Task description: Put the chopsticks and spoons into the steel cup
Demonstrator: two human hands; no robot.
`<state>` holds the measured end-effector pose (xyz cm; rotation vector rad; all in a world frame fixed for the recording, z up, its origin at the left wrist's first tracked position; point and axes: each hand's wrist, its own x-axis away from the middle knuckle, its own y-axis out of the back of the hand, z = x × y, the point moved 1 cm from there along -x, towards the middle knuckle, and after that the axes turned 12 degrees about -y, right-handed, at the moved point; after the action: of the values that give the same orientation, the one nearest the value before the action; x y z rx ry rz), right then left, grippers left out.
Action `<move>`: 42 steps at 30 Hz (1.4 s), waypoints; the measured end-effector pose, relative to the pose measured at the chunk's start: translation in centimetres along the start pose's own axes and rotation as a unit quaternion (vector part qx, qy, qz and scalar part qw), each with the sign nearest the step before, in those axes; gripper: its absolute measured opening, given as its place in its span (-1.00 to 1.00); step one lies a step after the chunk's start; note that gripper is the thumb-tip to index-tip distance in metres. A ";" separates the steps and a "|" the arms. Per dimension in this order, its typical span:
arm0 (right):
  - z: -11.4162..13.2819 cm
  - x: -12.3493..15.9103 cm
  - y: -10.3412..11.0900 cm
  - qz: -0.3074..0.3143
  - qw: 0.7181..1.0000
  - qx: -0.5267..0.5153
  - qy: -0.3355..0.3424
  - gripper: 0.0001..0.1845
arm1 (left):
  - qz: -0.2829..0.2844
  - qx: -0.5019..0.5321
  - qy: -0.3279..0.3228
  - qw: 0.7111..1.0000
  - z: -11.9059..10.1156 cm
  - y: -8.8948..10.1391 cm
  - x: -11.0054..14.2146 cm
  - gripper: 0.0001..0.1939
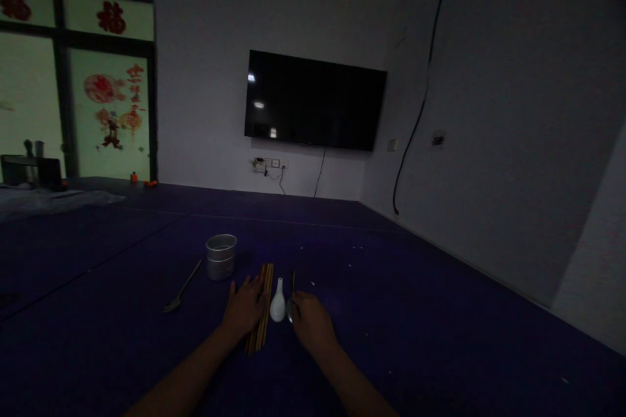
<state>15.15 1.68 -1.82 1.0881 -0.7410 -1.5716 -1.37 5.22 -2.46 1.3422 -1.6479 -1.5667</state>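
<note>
A bundle of several wooden chopsticks lies lengthwise on the dark blue surface. My left hand rests against its left side, fingers stretched and spread, with the thumb across the sticks. Just right of the bundle is a white soup spoon, its handle pointing away from me. Beside it, my right hand has its fingers closed on a metal spoon; the thin handle points away and part of the bowl is hidden. A silver metal cup stands upright beyond my left hand.
Left of the cup lies a long-handled metal utensil, its head towards me. Small white scraps dot the blue surface. At the far left are plastic sheeting and small orange objects. A wall runs along the right.
</note>
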 end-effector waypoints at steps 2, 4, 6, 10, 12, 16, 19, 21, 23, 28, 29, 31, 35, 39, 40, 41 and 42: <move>-0.1 -0.1 -0.3 0.002 1.000 -0.003 0.000 -0.70 | -0.002 0.001 0.000 1.000 0.0 0.0 0.0 -0.47; -0.3 -0.2 -0.5 0.000 1.000 -0.007 0.004 -0.71 | -0.006 0.000 0.001 1.000 0.0 -0.1 0.0 -0.48; -0.4 -0.2 -0.6 0.001 1.000 -0.010 0.007 -0.72 | -0.017 -0.001 0.002 1.000 -0.1 0.0 0.0 -0.50; -0.2 -0.2 -0.3 -0.010 1.000 -0.022 0.010 -0.70 | -0.085 -0.009 -0.010 0.996 -0.7 1.3 0.2 -0.54; 0.0 -0.1 -0.2 -0.018 0.999 -0.028 0.013 -0.68 | -0.104 -0.018 0.000 0.994 -0.9 2.5 0.3 -0.55; 0.1 0.1 -0.1 -0.044 0.998 -0.047 0.026 -0.64 | -0.076 -0.074 0.127 0.986 0.3 5.0 0.8 -0.60; 0.0 0.1 -0.1 -0.060 0.996 -0.058 0.027 -0.62 | -0.057 -0.098 0.209 0.971 2.4 6.4 1.6 -0.62; 0.0 0.2 0.0 -0.064 0.996 -0.062 0.025 -0.62 | -0.069 -0.138 0.251 0.956 4.1 7.0 2.2 -0.64; 0.1 0.2 0.1 -0.064 0.996 -0.065 0.021 -0.61 | -0.099 -0.177 0.272 0.941 5.5 7.4 2.8 -0.62; 0.3 0.2 0.4 -0.069 0.995 -0.070 0.018 -0.61 | -0.076 -0.168 0.317 0.930 7.9 7.2 3.5 -0.60; 0.4 0.2 0.5 -0.070 0.995 -0.072 0.020 -0.61 | -0.065 -0.159 0.323 0.931 8.2 7.1 3.5 -0.59; 0.4 0.2 0.5 -0.076 0.994 -0.076 0.021 -0.62 | -0.046 -0.143 0.330 0.932 8.7 7.0 3.4 -0.59; 0.4 0.2 0.5 -0.080 0.993 -0.080 0.023 -0.62 | -0.043 -0.134 0.321 0.936 9.1 6.8 3.3 -0.62; 0.5 0.2 0.6 -0.072 0.993 -0.089 0.023 -0.61 | -0.096 -0.124 0.333 0.930 9.3 7.2 3.5 -0.65; 0.5 0.2 0.6 -0.074 0.993 -0.092 0.022 -0.61 | -0.127 -0.115 0.338 0.926 9.3 7.4 3.5 -0.65; 0.5 0.2 0.6 -0.075 0.992 -0.097 0.021 -0.61 | -0.169 -0.102 0.339 0.920 9.3 7.6 3.5 -0.65; 0.5 0.1 0.6 -0.076 0.992 -0.102 0.020 -0.61 | -0.222 -0.088 0.336 0.911 9.3 7.9 3.5 -0.62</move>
<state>14.94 1.37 -1.19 1.0405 -0.4659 -1.7076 -13.22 5.16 2.02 1.9581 -0.7980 -1.2112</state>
